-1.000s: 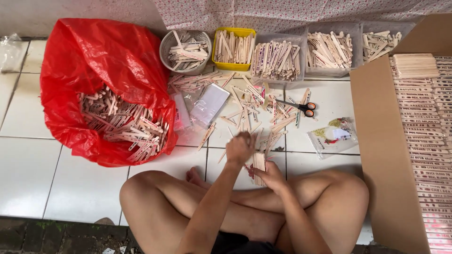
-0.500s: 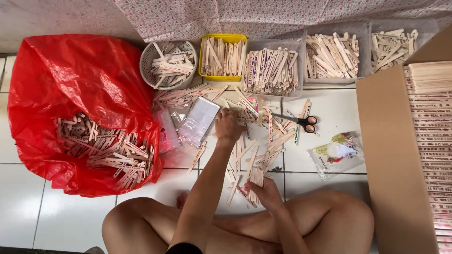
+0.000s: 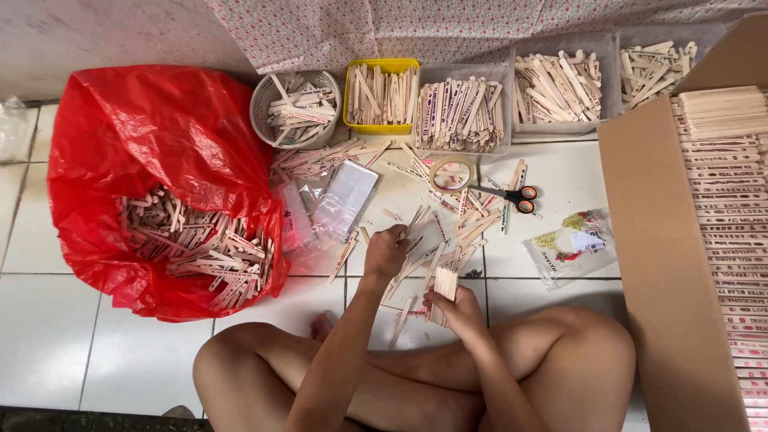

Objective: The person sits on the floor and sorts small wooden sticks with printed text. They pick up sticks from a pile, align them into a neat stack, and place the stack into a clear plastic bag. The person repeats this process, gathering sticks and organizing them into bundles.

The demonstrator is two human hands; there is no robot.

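I sit cross-legged on a white tiled floor. My right hand (image 3: pixel 458 308) grips an upright bundle of wooden sticks (image 3: pixel 445 285) just above my legs. My left hand (image 3: pixel 386 252) reaches into the loose pile of wooden sticks (image 3: pixel 448 228) scattered on the floor and pinches one stick at its fingertips. A roll of tape (image 3: pixel 450 171) and orange-handled scissors (image 3: pixel 516 194) lie just beyond the pile.
A red plastic bag (image 3: pixel 152 152) full of sticks lies at the left. A round grey basket (image 3: pixel 294 108), a yellow tray (image 3: pixel 382 94) and clear trays (image 3: pixel 464 112) of sticks line the wall. A cardboard box (image 3: pixel 664 264) with rows of sticks stands at the right; small plastic packets (image 3: pixel 572 246) lie nearby.
My left hand reached out to the far part of the pile, then drew back toward me onto nearer sticks. My right hand stayed put with its bundle.
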